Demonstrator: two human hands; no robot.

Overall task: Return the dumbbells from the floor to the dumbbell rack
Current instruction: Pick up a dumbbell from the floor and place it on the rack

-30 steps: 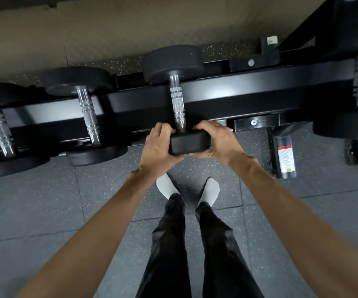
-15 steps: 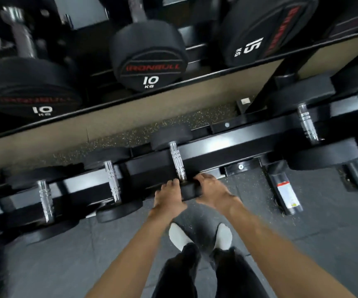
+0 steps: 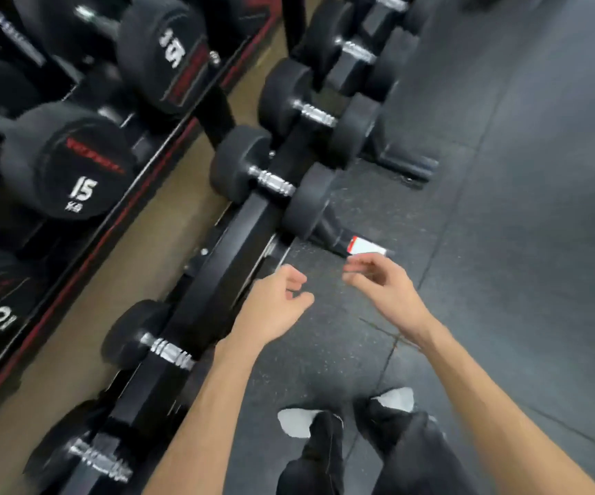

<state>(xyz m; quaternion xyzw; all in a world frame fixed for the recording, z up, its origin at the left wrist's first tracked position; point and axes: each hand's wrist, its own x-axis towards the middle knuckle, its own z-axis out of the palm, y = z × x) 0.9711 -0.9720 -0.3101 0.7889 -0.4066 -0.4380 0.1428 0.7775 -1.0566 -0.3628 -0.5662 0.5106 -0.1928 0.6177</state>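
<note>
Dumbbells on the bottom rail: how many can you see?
5 dumbbells: one at the bottom-left corner, one beside the left forearm, three further along the rail. A sixth may be cut off at top.

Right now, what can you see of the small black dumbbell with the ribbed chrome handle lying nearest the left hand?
The small black dumbbell with the ribbed chrome handle lies across the black lower rack rail. One round, matte, rubber-looking head shows on the wall side; the near head is hidden behind the left forearm. The handle has knurled silver bands. Neither the left hand nor the right hand touches it; both hang empty, fingers loose.
</note>
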